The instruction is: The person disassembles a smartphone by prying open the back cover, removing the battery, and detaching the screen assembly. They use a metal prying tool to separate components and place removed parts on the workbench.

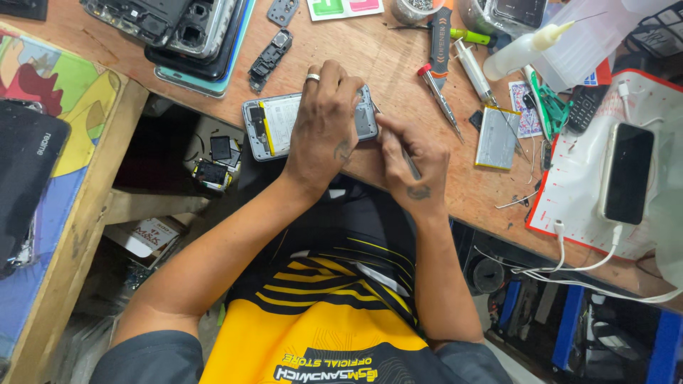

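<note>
The opened phone (pixel 284 124) lies flat near the front edge of the wooden worktop (pixel 384 64), with its back cover off, so that a pale battery with a yellow strip along its left end and a grey frame are visible. The left hand (pixel 324 124), which wears a ring, lies over the right half of the phone and presses it down with fingers spread; its grip is flat on the phone and not closed around it. The right hand (pixel 416 160) is just beside it, at the right end of the phone, and its grip is closed on a thin metal tool (pixel 410 165), whose tip is hidden between the two hands. A large part of the phone is covered by the left hand, so the point where the tool meets it cannot be seen. Behind the phone lie a stack of other opened phones (pixel 192 32) and a small black camera part (pixel 270 53). To the right are a screwdriver with red cap (pixel 440 96), a syringe (pixel 475 71), a loose silver battery (pixel 496 136), a white squeeze bottle (pixel 523 48), and further off a dark phone on a white mat (pixel 627 172) with white cables.
</note>
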